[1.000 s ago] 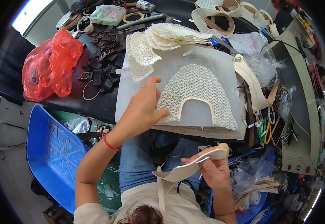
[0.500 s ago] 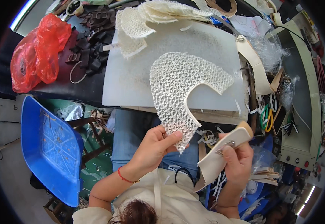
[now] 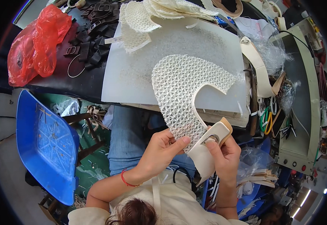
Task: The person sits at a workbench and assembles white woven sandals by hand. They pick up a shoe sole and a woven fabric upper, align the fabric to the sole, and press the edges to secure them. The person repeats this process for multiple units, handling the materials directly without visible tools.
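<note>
My left hand [image 3: 161, 150] is closed on the narrow lower end of a curved, cream woven shoe-upper piece [image 3: 178, 90], thumb on top. The piece's wide part spreads over a white board [image 3: 128, 80], and a smooth binding lines its inner curve. In my right hand [image 3: 225, 155], thumb and fingers pinch a cream leather strap piece [image 3: 204, 163] with a tan underside and a metal buckle [image 3: 210, 138]. The leather's edge lies against the woven piece's narrow end, overlapping it. The fingers beneath both pieces are partly hidden.
Woven pieces [image 3: 167, 10] lie stacked at the board's far edge. Dark buckled straps [image 3: 94, 41] and a red plastic bag [image 3: 39, 45] are to the left, above a blue bin [image 3: 22, 127]. Rightward are a cream strap [image 3: 261, 69], scissors [image 3: 268, 122] and a metal housing [image 3: 302, 101].
My right hand has moved left with the leather strap piece, bringing it against the woven piece's lower end. My left hand and the woven piece have shifted slightly right.
</note>
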Demonstrator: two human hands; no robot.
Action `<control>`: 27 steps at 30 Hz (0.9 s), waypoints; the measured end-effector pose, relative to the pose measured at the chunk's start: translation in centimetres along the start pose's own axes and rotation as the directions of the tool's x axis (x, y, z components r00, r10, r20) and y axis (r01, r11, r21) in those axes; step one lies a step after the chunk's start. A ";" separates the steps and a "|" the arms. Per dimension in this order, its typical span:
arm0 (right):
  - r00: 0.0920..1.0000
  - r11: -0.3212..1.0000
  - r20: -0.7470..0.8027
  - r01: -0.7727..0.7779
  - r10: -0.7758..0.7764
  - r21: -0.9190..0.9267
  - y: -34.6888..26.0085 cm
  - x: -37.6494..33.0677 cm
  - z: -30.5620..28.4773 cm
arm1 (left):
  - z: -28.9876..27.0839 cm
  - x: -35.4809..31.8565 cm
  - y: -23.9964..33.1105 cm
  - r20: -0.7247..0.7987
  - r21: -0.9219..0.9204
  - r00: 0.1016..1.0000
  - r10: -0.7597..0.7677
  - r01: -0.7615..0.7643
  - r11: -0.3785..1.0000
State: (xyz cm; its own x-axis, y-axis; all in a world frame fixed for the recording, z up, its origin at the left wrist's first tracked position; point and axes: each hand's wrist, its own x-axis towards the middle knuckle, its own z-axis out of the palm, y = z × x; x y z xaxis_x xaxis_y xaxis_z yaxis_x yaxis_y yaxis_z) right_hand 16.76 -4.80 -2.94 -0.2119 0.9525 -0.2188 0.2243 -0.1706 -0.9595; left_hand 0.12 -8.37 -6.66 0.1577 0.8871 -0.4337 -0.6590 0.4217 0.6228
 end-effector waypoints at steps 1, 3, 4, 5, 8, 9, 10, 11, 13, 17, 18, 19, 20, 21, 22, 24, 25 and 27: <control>1.000 1.000 -0.014 0.011 -0.012 -0.013 0.0 0.1 0.2 | 0.0 0.0 0.0 -0.001 0.001 1.000 0.001 -0.001 1.000; 1.000 1.000 -0.021 0.006 -0.006 -0.004 -0.1 0.2 0.3 | -0.1 0.1 0.0 -0.003 0.002 1.000 0.003 -0.003 1.000; 1.000 1.000 -0.025 0.005 -0.005 0.000 -0.1 0.2 0.4 | -0.1 0.1 -0.1 -0.004 0.006 1.000 0.006 -0.006 1.000; 1.000 1.000 -0.026 0.005 -0.005 -0.007 0.0 0.2 0.4 | -0.1 0.1 -0.1 -0.005 0.010 1.000 0.010 -0.010 1.000; 0.999 0.999 -0.029 0.018 -0.019 -0.039 0.4 0.3 0.4 | -0.2 0.0 -0.2 -0.019 0.031 1.000 -0.008 0.009 0.999; 0.999 0.998 -0.031 0.031 -0.033 -0.060 0.5 0.3 0.4 | -0.3 0.0 -0.2 -0.026 0.039 0.999 -0.019 0.020 0.999; 0.998 0.996 -0.034 0.043 -0.046 -0.081 0.6 0.3 0.4 | -0.2 -0.1 -0.1 -0.014 0.045 1.000 0.004 -0.003 0.999; 0.998 0.995 -0.034 0.049 -0.052 -0.091 0.7 0.4 0.4 | -0.1 -0.3 0.0 0.000 0.051 1.000 0.026 -0.026 0.998; 0.997 0.992 -0.037 0.058 -0.063 -0.114 0.8 0.3 0.3 | 0.3 -0.6 0.4 0.009 0.070 0.998 0.057 -0.057 0.996; 0.987 0.971 -0.059 0.136 -0.151 -0.198 0.8 0.1 0.6 | 0.4 -0.8 0.6 -0.001 0.118 0.999 0.051 -0.050 0.992; 0.985 0.957 -0.046 0.148 -0.164 -0.249 0.8 0.0 0.4 | 0.3 -0.9 0.5 -0.003 0.128 0.999 0.039 -0.038 0.991; 0.984 0.941 -0.030 0.159 -0.176 -0.298 0.9 -0.1 0.4 | 0.2 -1.0 0.4 0.002 0.135 0.999 0.033 -0.033 0.990; 0.984 0.946 -0.042 0.153 -0.172 -0.286 1.0 -0.2 0.5 | 0.1 -1.1 0.3 0.007 0.141 1.000 0.027 -0.027 0.990; 0.984 0.950 -0.054 0.147 -0.168 -0.274 1.0 -0.3 0.8 | 0.0 -1.3 0.3 0.012 0.148 1.000 0.021 -0.022 0.989; 0.984 0.954 -0.067 0.144 -0.166 -0.262 1.0 -0.3 1.0 | 0.0 -1.3 0.2 0.013 0.118 1.000 0.016 -0.017 0.993; 0.975 0.917 -0.034 0.193 -0.218 -0.351 1.1 -0.5 1.0 | -0.1 -1.3 -0.1 0.016 0.058 1.000 0.007 -0.008 0.998; 0.969 0.893 -0.018 0.218 -0.245 -0.393 1.1 -0.5 1.0 | -0.1 -1.4 -0.3 0.012 0.044 1.000 0.022 -0.023 0.999; 0.980 0.959 -0.128 0.118 -0.154 -0.257 0.4 -0.2 1.9 | 0.0 -1.5 -0.5 0.002 0.016 0.999 0.053 -0.053 0.998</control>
State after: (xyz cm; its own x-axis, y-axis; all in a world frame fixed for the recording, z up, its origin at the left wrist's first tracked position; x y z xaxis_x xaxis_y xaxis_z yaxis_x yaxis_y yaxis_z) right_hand 15.09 -5.51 -3.65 -0.1204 0.9918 -0.0436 0.4348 0.0132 -0.9004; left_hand 0.25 -9.94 -6.32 0.1244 0.9087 -0.3985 -0.6545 0.3770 0.6553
